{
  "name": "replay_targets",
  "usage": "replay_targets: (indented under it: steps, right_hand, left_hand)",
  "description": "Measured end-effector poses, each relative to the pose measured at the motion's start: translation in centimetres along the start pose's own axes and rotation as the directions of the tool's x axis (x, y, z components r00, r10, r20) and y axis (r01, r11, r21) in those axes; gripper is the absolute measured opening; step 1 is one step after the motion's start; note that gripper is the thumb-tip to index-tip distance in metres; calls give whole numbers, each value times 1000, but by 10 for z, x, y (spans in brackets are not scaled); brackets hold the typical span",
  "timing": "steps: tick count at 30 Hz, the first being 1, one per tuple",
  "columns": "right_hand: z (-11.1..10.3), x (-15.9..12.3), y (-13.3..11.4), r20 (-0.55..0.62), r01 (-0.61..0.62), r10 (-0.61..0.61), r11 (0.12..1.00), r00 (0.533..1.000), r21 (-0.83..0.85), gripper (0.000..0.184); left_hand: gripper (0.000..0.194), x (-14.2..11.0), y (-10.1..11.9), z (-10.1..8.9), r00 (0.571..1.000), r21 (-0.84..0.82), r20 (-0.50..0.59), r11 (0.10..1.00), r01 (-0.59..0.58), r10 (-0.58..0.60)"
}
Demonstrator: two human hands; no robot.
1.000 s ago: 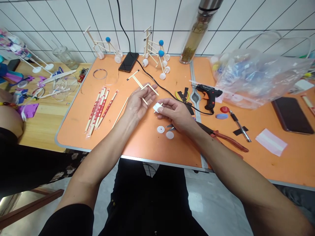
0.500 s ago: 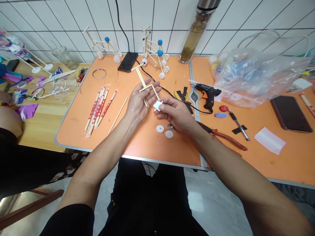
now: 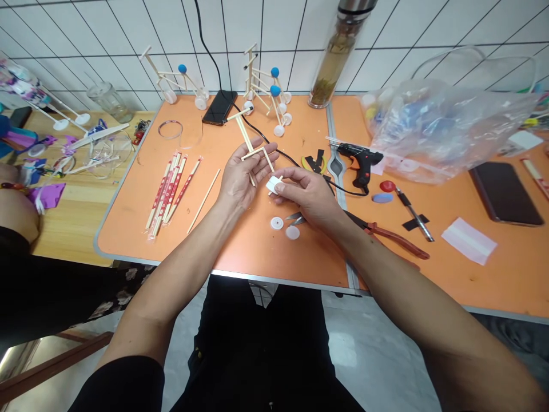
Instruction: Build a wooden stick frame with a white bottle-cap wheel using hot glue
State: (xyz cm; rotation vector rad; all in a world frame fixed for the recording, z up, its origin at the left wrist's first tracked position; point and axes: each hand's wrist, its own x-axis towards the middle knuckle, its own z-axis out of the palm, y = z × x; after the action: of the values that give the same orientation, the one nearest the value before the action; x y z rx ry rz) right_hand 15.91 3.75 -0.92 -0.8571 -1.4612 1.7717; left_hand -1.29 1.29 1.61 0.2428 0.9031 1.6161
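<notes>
1. Cradling a stick frame (image 3: 246,133) above the desk (image 3: 257,254), between its front and back edges, the left hand (image 3: 241,178) grips it between thumb and loosely spread fingers.
2. The right hand (image 3: 307,191) pinches a small white piece (image 3: 273,184) just beside the frame's near end.
3. White discs (image 3: 277,223) lie toward the front edge, wrapped chopsticks (image 3: 171,191) toward the left; wheeled stick models (image 3: 275,91) line the back.

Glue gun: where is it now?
Head view, right of centre: the black glue gun lies beyond the right hand, beside the metal hinge and the plastic bag.
</notes>
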Motion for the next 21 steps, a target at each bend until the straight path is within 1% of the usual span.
replay_targets:
  steps: [5,8,11,15,18,21]
  right_hand:
    - [-1,0,-2,-4,2,-2,1000,1000,-4,48]
    - [-3,1,-3,-23,28,-28,1000,999,-12,48]
    - [-3,0,-5,-30,42,-43,999,999,-35,46]
    - [-1,-1,-6,-27,43,-44,999,999,-28,42]
    - [0,-1,-5,-48,48,-48,999,998,-11,44]
    - [2,-1,-3,-65,39,-40,999,997,-22,46]
  left_hand:
    - [56,-3,1,-1,998,-3,53,1000,-15,15]
    - [47,-5,1,-2,994,-17,112,1000,4,-2]
    - [35,-3,-2,-4,988,5,149,999,37,-37]
    - [27,2,-6,-7,986,45,152,997,62,-68]
    - [29,3,-5,-7,989,30,135,998,52,-56]
    - [33,3,-3,-5,995,1,91,999,42,-42]
